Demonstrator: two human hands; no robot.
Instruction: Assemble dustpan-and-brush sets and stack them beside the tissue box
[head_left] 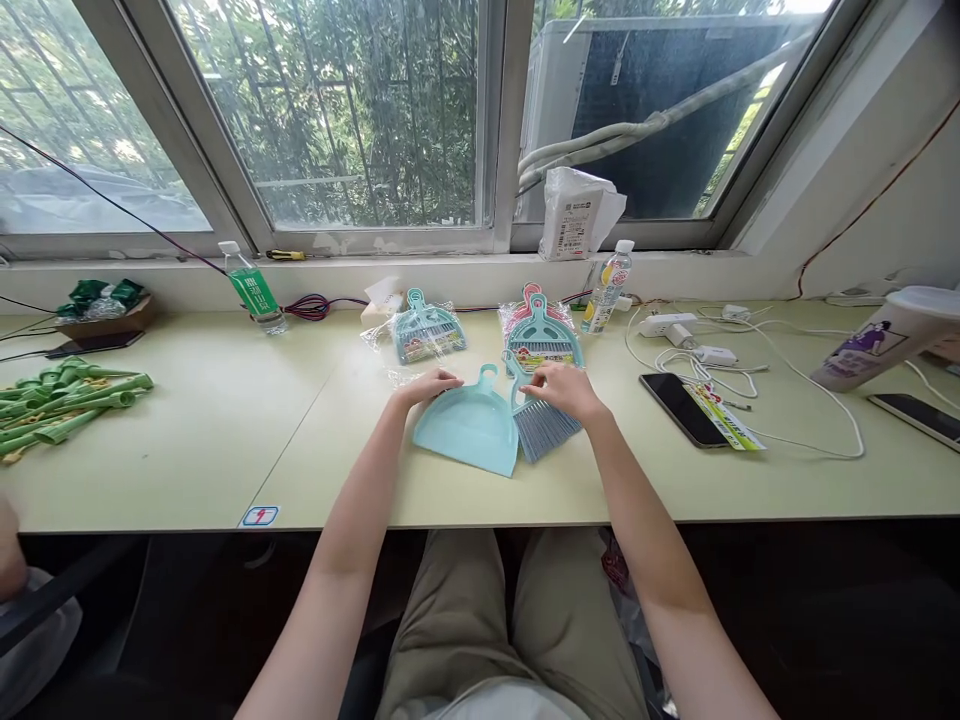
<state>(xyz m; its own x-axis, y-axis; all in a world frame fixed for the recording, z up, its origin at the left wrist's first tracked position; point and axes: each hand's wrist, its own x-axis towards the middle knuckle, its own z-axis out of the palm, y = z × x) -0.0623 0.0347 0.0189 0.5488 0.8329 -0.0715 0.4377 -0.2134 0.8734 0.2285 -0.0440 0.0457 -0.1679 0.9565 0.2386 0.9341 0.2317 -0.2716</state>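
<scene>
A light-blue dustpan (466,425) lies on the table in front of me, its looped handle pointing towards the window. My left hand (429,386) is closed at its upper left edge, with fingertips partly hidden. Just right of the dustpan is a small hand brush (546,430) with grey bristles and a light-blue handle. Closed over the top of this brush is my right hand (562,388). Behind my hands lie a bagged blue brush-and-dustpan set (429,330) and, to the right, further sets (541,330) in blue and pink, also in clear wrapping.
A green-labelled bottle (255,290) and another bottle (607,288) stand at the back. White cables (705,365), a phone (681,408) and a cup (874,340) are on the right. Green stalk-like pieces (75,400) lie left, near another person's arm (9,550).
</scene>
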